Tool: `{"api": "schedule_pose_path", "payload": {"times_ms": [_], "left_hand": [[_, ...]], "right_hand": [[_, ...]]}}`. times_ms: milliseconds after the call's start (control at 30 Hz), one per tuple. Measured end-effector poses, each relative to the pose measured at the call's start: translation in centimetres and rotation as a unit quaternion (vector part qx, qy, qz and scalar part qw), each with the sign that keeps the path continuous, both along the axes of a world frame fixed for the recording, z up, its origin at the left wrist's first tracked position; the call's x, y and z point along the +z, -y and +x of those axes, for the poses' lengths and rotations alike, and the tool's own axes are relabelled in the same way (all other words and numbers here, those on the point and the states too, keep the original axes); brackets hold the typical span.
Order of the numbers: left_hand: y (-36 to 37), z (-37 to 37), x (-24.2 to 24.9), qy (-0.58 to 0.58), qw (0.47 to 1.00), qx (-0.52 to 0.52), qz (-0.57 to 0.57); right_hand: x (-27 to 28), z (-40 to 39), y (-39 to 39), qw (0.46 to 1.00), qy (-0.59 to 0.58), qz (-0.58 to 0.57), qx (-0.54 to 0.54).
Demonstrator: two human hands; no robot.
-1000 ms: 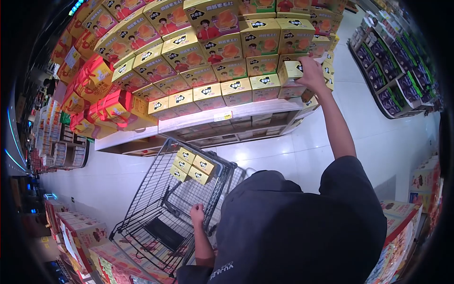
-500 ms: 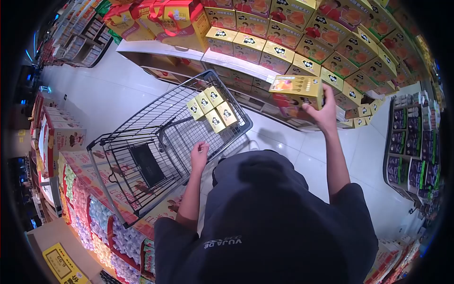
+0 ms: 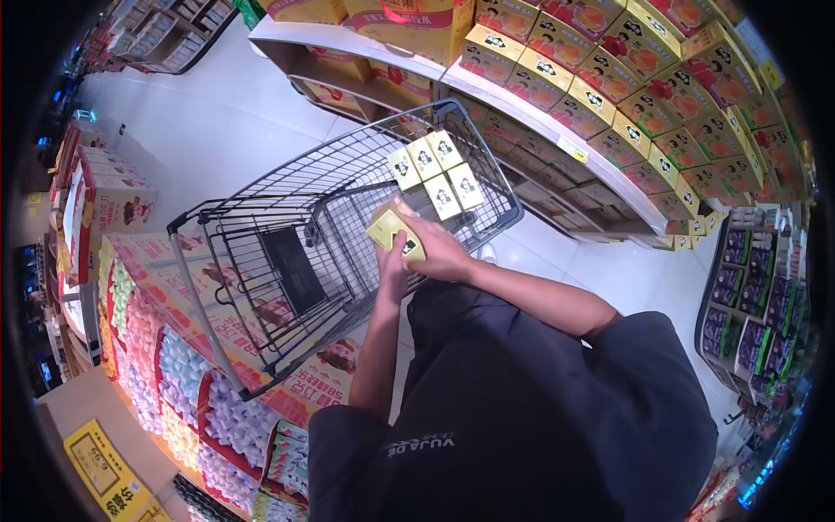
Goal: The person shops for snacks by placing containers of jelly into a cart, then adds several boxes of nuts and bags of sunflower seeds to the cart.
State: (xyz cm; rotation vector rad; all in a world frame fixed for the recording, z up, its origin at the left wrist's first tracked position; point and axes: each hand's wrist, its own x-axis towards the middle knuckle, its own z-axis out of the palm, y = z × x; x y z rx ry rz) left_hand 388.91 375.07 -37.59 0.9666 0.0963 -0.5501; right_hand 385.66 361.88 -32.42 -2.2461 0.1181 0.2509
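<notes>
Both my hands meet over the near end of a wire shopping cart (image 3: pixel 261 217). My right hand (image 3: pixel 444 252) grips a yellow box (image 3: pixel 393 230) from the right side and holds it just above the cart's rim. My left hand (image 3: pixel 391 271) supports the same box from below. Inside the cart, against its far end, several matching yellow boxes (image 3: pixel 439 178) lie side by side. A long shelf (image 3: pixel 557 130) stacked with the same yellow boxes runs across the top right.
A low display of boxed goods (image 3: pixel 174 365) stands close along the cart's left side. Another rack of dark packs (image 3: pixel 765 296) is at the right edge. White floor tiles (image 3: pixel 217 122) stretch beyond the cart. Red gift boxes (image 3: pixel 409 13) top the shelf's far end.
My right hand brought the yellow box down from the shelf to the cart. My left hand left the cart handle and joined it on the box.
</notes>
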Motion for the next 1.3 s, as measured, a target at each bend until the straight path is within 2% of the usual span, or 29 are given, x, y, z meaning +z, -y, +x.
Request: {"api": "schedule_pose_path", "payload": {"times_ms": [67,133,167,200,267,333,400,467,533,567,600,667,733,800,867,967,1033,1067,1100,1133,1167,1200,1267,1300], "left_hand": [[-1.3,1.0,-1.0,-0.058,0.998,0.003,-0.009],[-1.8,2.5,-2.3,-0.032,0.999,-0.024,0.023],[-1.9,3.2,-3.0,-0.059,0.995,-0.020,0.074],[-1.7,3.9,-4.6,-0.063,0.995,-0.025,0.072],[-1.2,5.2,-8.2,-0.126,0.973,-0.004,0.196],[-0.4,6.3,-9.9,-0.117,0.978,0.000,0.174],[0.9,7.5,-13.8,-0.064,0.962,-0.020,0.264],[2.1,8.4,-16.9,-0.069,0.964,-0.033,0.255],[3.4,9.3,-16.3,-0.198,0.914,-0.062,0.348],[4.2,9.4,-18.4,-0.228,0.904,-0.017,0.361],[4.9,9.7,-20.6,-0.230,0.905,-0.021,0.357],[6.1,10.0,-24.0,-0.068,0.894,-0.104,0.431],[7.6,9.7,-26.1,-0.108,0.901,-0.098,0.410],[7.9,8.9,-29.8,-0.059,0.911,-0.085,0.399],[8.0,8.3,-32.2,-0.092,0.918,-0.070,0.380],[7.0,7.9,-32.0,-0.069,0.920,-0.060,0.380],[6.4,7.6,-28.1,-0.164,0.936,-0.047,0.307],[5.9,7.5,-26.9,-0.161,0.937,-0.042,0.309],[5.5,7.3,-25.7,-0.105,0.927,-0.085,0.350],[4.9,6.9,-26.5,-0.048,0.910,-0.127,0.391],[4.4,6.3,-27.6,-0.024,0.930,-0.104,0.351],[3.5,6.2,-26.4,-0.021,0.929,-0.096,0.357],[1.4,5.9,-21.9,0.106,0.888,-0.208,0.396],[0.1,5.3,-20.3,0.134,0.880,-0.219,0.400]], "right_hand": [[-3.7,0.7,-0.6,0.997,0.061,0.013,0.051],[-4.7,1.9,-0.7,0.998,0.009,0.025,0.049],[-5.1,2.4,-0.5,0.996,-0.053,0.062,0.041],[-5.7,2.6,-0.1,0.988,-0.113,0.098,0.032],[-6.5,1.9,0.6,0.989,-0.134,0.058,0.032],[-6.1,0.1,1.6,0.985,-0.100,-0.135,0.047],[-6.3,-2.1,2.6,0.974,-0.129,-0.178,0.061],[-6.6,-3.5,2.6,0.959,-0.161,-0.221,0.080],[-6.6,-3.9,2.8,0.960,-0.068,-0.245,0.121],[-6.9,-3.7,2.7,0.954,-0.097,-0.251,0.134],[-7.1,-3.7,2.9,0.952,-0.101,-0.255,0.133],[-7.4,-3.9,3.0,0.955,-0.061,-0.242,0.160],[-7.3,-3.6,3.1,0.956,-0.082,-0.230,0.162],[-7.2,-3.5,2.9,0.958,-0.089,-0.220,0.158],[-7.2,-3.5,3.0,0.960,-0.095,-0.212,0.159],[-7.3,-3.5,2.8,0.959,-0.091,-0.214,0.159],[-6.4,-3.0,3.1,0.948,-0.130,-0.216,0.193],[-6.3,-3.0,3.2,0.949,-0.124,-0.215,0.195],[-6.5,-3.1,3.6,0.950,-0.105,-0.208,0.209],[-6.6,-3.1,3.9,0.950,-0.085,-0.201,0.224],[-6.8,-3.0,4.0,0.950,-0.077,-0.198,0.228],[-6.9,-2.9,4.2,0.946,-0.101,-0.195,0.238],[-7.1,-2.7,4.5,0.942,-0.113,-0.189,0.255],[-7.0,-2.6,4.6,0.939,-0.107,-0.190,0.266]]}}
